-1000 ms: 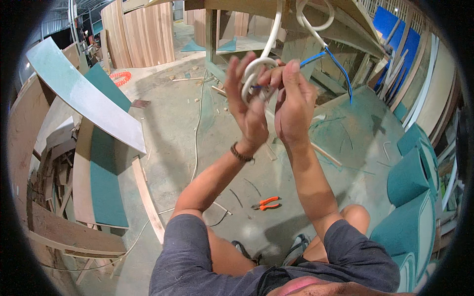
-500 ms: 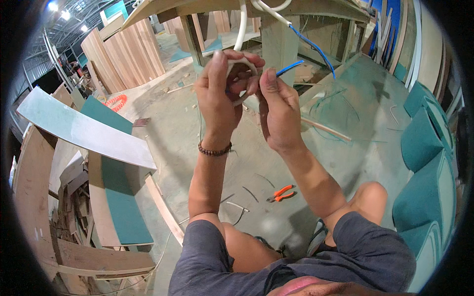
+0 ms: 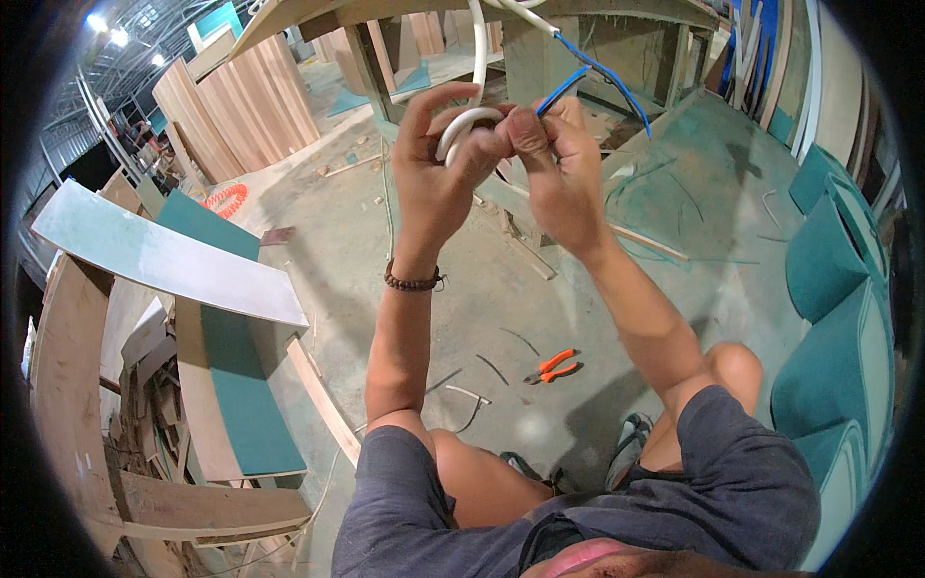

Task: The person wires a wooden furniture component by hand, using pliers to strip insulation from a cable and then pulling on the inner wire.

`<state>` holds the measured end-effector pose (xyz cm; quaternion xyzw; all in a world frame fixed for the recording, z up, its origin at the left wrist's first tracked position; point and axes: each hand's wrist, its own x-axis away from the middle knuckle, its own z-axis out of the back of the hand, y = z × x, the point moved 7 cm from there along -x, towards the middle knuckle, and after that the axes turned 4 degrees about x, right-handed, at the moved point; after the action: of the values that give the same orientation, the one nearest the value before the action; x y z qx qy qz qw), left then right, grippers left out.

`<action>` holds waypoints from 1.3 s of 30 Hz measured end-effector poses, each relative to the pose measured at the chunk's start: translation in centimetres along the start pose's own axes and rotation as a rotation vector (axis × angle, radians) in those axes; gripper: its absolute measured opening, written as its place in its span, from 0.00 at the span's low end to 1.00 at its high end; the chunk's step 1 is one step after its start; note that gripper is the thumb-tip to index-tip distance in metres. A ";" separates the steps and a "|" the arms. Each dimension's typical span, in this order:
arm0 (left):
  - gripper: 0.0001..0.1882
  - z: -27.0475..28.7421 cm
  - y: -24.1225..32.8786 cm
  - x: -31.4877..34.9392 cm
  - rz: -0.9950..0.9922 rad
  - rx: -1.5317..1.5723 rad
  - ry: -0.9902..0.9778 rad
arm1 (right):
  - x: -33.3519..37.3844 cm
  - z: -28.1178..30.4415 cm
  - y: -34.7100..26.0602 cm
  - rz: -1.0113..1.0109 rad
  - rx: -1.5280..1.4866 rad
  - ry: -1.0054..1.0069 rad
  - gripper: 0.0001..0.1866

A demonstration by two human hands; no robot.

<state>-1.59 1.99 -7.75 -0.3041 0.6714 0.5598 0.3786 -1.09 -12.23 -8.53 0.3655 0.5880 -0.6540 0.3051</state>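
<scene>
A white cable [image 3: 479, 48] hangs from the wooden frame above and curls into a small loop at my hands. My left hand [image 3: 436, 159] is closed around that loop, its thumb and fingers pressing the cable. Close beside it, my right hand [image 3: 559, 159] pinches the cable near its stripped end, thumb against fingers. From the right hand's grip, blue and black wires [image 3: 564, 89] stick out up and to the right. A second white cable ends in a longer blue wire [image 3: 617, 82] that dangles beyond my right hand, untouched.
Orange-handled pliers [image 3: 554, 367] lie on the concrete floor below my hands, near dark wire offcuts [image 3: 491, 369]. The wooden frame [image 3: 544, 58] stands ahead. Curved boards [image 3: 178, 255] stack at left; green curved panels [image 3: 829, 260] line the right.
The loop has turned and closed up between my hands. My left fingers have opened upward around it, and my right hand has shifted slightly up and to the right.
</scene>
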 end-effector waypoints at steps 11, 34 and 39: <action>0.39 0.8 2.1 3.1 -0.502 -0.812 0.201 | -1.6 -0.6 -4.3 0.178 0.261 -0.098 0.21; 0.10 3.4 2.4 0.3 -0.480 -1.060 -0.190 | -3.1 -3.1 0.1 -0.135 -0.098 -0.312 0.31; 0.13 3.2 1.6 -0.1 -0.540 -0.935 -0.350 | 0.1 -1.7 2.0 -0.088 -0.271 -0.324 0.29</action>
<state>-2.33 5.43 -7.13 -0.5029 0.1777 0.7229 0.4392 0.74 -10.82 -9.79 0.1851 0.6290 -0.6320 0.4130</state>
